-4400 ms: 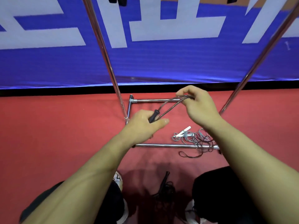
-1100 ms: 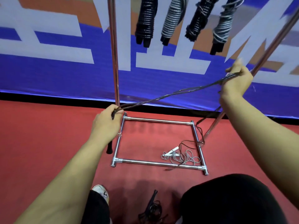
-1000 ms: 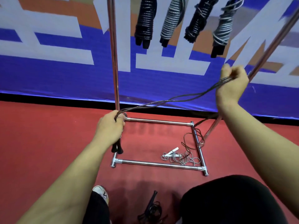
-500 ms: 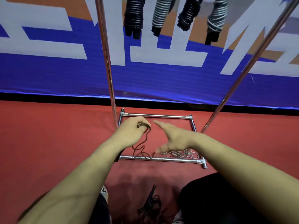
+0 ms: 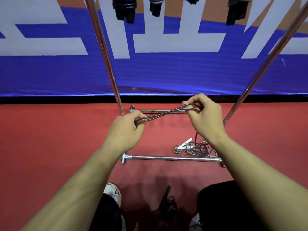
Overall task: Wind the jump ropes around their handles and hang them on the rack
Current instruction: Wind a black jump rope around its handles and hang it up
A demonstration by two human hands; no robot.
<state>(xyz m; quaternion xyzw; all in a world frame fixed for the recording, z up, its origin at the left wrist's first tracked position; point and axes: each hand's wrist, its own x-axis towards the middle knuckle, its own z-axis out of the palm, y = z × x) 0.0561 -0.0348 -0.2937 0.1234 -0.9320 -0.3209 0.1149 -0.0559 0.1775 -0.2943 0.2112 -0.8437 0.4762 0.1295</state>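
Half a second ago your right hand (image 5: 205, 117) was open and reaching toward the left one; now it pinches the far end of the dark rope (image 5: 166, 112), and the strands run taut between your two hands at mid frame. A second ago that span was long and reached up to the right; it's now short and folded into several strands. My read: you're gathering the slack into loops, wrap around the handles not yet started.

Grip:
- Left hand (image 5: 125, 130): fingers curled tight round the near end of the bundle. Handles are hidden in the fist, so can't confirm they're in there.
- Right hand: thumb and fingers closed on the loop end, not a full fist. One strand drops from it to the floor at lower right.

That trailing strand lands in the grey rope (image 5: 195, 148) with white handles, lying inside the rack (image 5: 173, 158) base. Tangle risk when you pull the rest in.

Wound ropes (image 5: 124, 9) already hang along the top edge. One more black rope (image 5: 166, 202) lies between your feet, bottom centre.
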